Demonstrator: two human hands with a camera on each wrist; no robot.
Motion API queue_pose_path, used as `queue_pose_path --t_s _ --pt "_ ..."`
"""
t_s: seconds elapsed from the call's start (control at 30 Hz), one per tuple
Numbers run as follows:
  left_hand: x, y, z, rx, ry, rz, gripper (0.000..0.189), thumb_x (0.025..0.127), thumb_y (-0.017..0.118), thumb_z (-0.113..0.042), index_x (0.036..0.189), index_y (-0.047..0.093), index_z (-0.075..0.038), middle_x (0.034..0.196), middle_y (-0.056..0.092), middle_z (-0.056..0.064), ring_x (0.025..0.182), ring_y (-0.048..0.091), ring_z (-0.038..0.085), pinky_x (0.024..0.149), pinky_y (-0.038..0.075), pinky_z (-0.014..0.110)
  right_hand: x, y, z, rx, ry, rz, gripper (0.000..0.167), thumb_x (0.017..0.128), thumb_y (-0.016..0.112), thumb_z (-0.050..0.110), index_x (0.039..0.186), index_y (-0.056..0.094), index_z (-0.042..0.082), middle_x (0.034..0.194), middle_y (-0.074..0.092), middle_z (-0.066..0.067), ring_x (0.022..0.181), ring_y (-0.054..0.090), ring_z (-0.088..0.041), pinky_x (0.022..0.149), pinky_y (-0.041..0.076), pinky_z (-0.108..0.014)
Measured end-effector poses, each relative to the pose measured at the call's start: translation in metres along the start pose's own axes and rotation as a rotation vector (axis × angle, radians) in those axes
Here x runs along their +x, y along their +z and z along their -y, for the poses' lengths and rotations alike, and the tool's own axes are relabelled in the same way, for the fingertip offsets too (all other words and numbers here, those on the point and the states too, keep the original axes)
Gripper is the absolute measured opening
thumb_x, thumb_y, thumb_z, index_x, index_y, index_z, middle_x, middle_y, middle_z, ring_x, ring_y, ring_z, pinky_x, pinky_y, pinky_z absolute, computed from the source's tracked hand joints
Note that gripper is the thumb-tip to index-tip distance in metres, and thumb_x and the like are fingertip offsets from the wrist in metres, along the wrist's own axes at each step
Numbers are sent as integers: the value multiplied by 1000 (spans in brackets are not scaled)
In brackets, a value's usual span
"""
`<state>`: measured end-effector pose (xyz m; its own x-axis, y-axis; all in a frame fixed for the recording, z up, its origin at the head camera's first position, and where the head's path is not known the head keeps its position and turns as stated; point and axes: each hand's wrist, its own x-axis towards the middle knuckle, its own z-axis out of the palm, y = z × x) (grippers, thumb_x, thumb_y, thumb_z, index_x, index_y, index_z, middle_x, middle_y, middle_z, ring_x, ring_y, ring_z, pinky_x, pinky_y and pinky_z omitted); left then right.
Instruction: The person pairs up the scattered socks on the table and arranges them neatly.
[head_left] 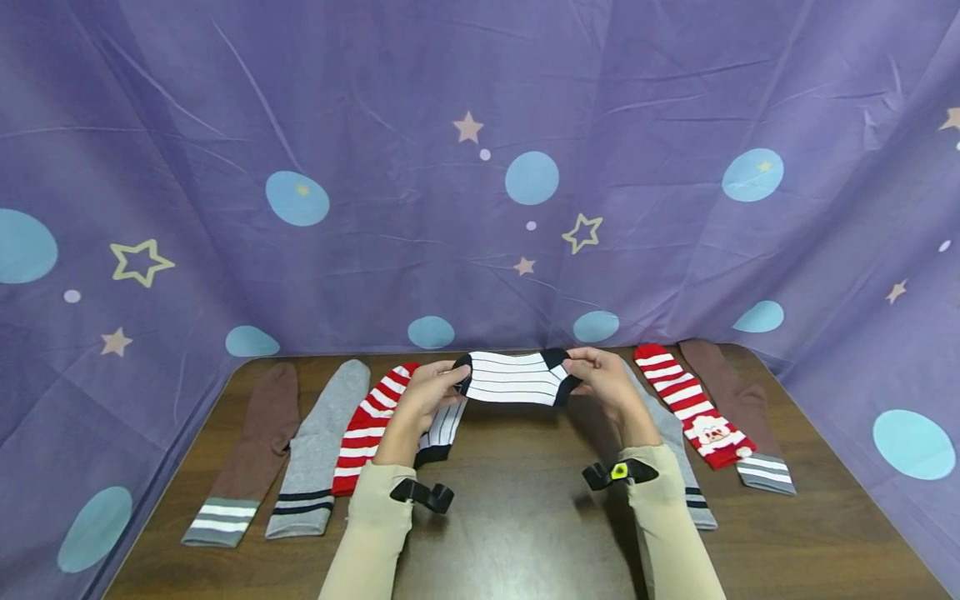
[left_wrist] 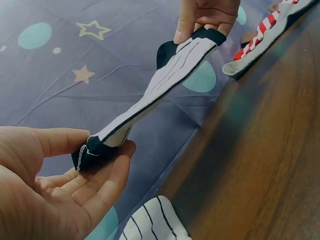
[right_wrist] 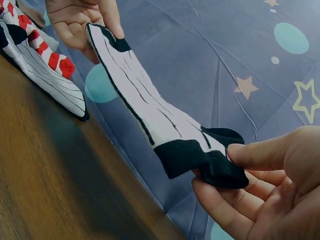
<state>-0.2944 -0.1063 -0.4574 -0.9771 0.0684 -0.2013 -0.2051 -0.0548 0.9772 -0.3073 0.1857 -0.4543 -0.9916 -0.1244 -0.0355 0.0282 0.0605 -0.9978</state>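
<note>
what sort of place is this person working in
Probably a makeshift recording corner: a purple curtain with stars and dots hangs behind and along both sides of a wooden table, socks lie laid out flat on it, and the person wears black wrist straps.

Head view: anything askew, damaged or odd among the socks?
One thing, mildly: the red-striped sock on the right lies slanted, its face-printed lower end overlapping the neighbouring brown sock. It looks untidy rather than wrong. No visible damage on the held white sock with black lines.
</note>
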Motion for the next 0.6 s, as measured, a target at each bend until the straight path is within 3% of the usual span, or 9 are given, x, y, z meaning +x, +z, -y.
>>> queue_pose_path --t_s 0.13,0.37,0.6 --pt "-1 1 -1 13 29 -15 33 100 63 -10 123 61 13 84 71 -1 72 66 6 70 57 23 1 -1 -2 -7 22 -21 33 98 62 4 122 57 -19 80 69 8 71 66 -4 65 59 -26" --pt "-6 2 -4 173 13 -75 27 95 70 -11 116 68 7 102 75 14 79 67 10 80 61 33 2 -2 -4 -36 52 -57 29 96 64 2 116 59 -19 78 67 8 70 64 -5 63 59 -25" --pt "-7 3 -3 236 3 -94 24 91 74 -6 108 68 9 96 74 16 73 67 11 76 63 37 3 -1 -6 -139 41 -109 27 93 69 1 111 64 -19 74 68 6 65 63 -6 64 62 -34"
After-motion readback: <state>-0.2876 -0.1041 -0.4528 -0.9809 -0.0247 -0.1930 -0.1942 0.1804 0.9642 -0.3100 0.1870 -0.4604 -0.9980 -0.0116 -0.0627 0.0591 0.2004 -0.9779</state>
